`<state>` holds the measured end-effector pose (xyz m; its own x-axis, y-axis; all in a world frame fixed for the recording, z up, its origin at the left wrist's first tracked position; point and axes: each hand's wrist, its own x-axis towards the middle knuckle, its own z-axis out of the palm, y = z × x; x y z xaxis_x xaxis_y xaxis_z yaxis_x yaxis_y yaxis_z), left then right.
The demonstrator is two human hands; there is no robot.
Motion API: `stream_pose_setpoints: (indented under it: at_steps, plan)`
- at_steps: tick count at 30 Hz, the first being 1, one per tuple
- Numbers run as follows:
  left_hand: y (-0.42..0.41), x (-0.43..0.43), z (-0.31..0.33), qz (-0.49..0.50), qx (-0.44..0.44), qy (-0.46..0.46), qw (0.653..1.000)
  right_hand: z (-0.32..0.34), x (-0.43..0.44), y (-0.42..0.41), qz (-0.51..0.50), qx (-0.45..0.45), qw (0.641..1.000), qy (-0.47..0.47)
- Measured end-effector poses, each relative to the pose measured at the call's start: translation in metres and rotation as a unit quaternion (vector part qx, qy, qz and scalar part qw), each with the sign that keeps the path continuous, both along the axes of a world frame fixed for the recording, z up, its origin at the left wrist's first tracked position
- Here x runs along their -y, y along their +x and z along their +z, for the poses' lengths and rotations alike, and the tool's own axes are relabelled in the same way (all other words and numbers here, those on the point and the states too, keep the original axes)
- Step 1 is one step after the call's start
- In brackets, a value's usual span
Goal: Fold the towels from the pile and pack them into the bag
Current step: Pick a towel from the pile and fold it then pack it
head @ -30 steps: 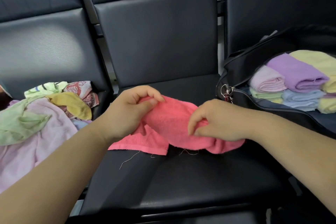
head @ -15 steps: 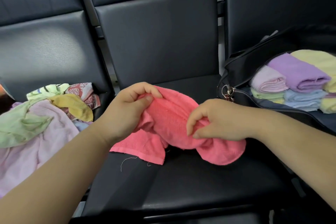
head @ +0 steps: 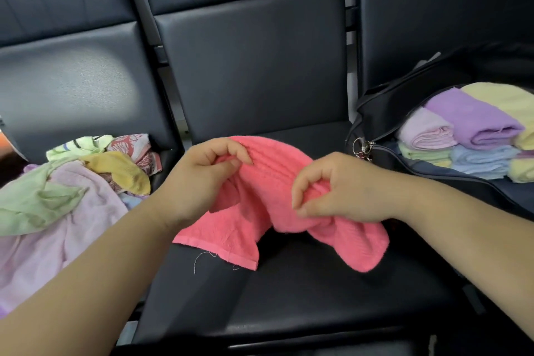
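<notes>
A pink towel (head: 268, 199) is bunched above the middle black seat (head: 289, 298), its two ends hanging down onto the cushion. My left hand (head: 199, 182) pinches its upper left edge between thumb and curled fingers. My right hand (head: 341, 188) grips a fold of it on the right. An open black bag (head: 404, 101) sits on the right seat with folded towels (head: 474, 124) stacked inside, purple, pale pink, yellow, green and blue. A loose pile of towels (head: 63, 196) covers the left seat.
Three black padded seats stand side by side with upright backrests (head: 254, 66). A metal key ring (head: 362, 147) hangs at the bag's near corner. Loose white threads (head: 202, 257) trail from the pink towel's hem.
Both hands have lifted the pink towel higher off the seat and gathered it, so its ends now droop further. The pile and bag have not moved.
</notes>
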<state>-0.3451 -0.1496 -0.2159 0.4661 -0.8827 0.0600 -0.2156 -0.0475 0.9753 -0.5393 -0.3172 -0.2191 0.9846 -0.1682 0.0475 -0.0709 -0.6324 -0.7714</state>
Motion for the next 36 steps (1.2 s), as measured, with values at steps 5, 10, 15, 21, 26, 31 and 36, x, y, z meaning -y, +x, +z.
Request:
stream_pose_setpoints:
  at_steps: [5,10,15,21,26,31,36]
  plan:
    - [-0.01,0.0,0.008,-0.023,0.069,0.04,0.997,-0.011,0.005,0.005,-0.003,-0.02,0.985,-0.17]
    - [0.002,-0.01,0.011,-0.164,0.154,0.14,0.964,-0.002,0.018,-0.001,-0.119,0.075,0.988,-0.06]
    - [0.002,-0.012,0.009,-0.134,0.265,0.15,0.943,-0.006,0.0,0.004,-0.112,0.126,0.985,0.035]
    - [-0.014,-0.008,-0.003,0.049,-0.013,0.034,0.998,-0.001,-0.009,-0.01,-0.009,0.028,0.999,-0.042]
    - [-0.036,-0.02,0.002,0.003,0.094,0.022,0.995,-0.002,-0.009,-0.021,-0.027,0.018,0.995,-0.096]
    - [-0.041,-0.054,0.028,-0.13,0.123,0.083,0.98,0.012,-0.015,-0.038,-0.072,0.056,0.996,-0.022]
    - [-0.053,-0.068,0.098,-0.105,0.265,0.139,0.948,0.066,-0.024,-0.044,-0.069,0.101,0.992,0.029]
